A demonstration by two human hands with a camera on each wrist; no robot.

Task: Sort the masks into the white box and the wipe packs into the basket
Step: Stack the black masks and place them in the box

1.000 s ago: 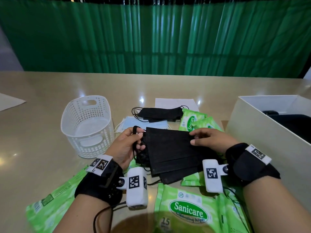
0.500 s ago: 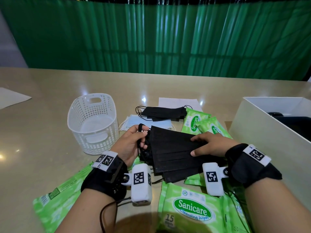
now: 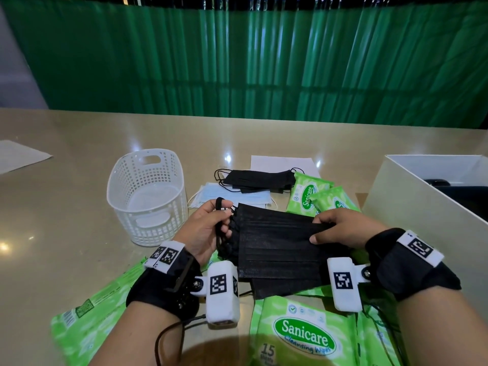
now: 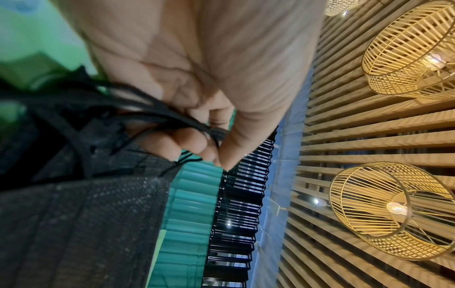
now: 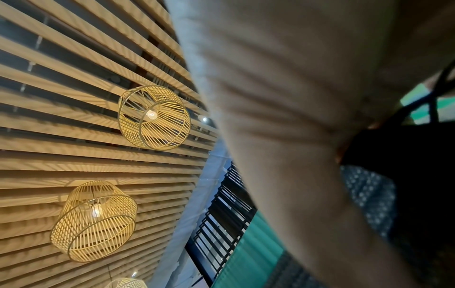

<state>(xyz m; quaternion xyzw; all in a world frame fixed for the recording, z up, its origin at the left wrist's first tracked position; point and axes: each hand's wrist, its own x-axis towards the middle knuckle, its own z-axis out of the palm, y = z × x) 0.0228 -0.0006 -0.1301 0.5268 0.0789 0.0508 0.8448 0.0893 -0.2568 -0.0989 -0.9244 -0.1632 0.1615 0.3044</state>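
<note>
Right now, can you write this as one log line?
left hand: pinches ear loops | right hand: grips black masks | basket: no packs | step: masks to white box

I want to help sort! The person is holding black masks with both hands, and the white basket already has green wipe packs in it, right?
Not quite. Both hands, left hand and right hand, do hold the black masks, but the head view shows the white basket with no green wipe packs in it; they lie on the table.
</note>
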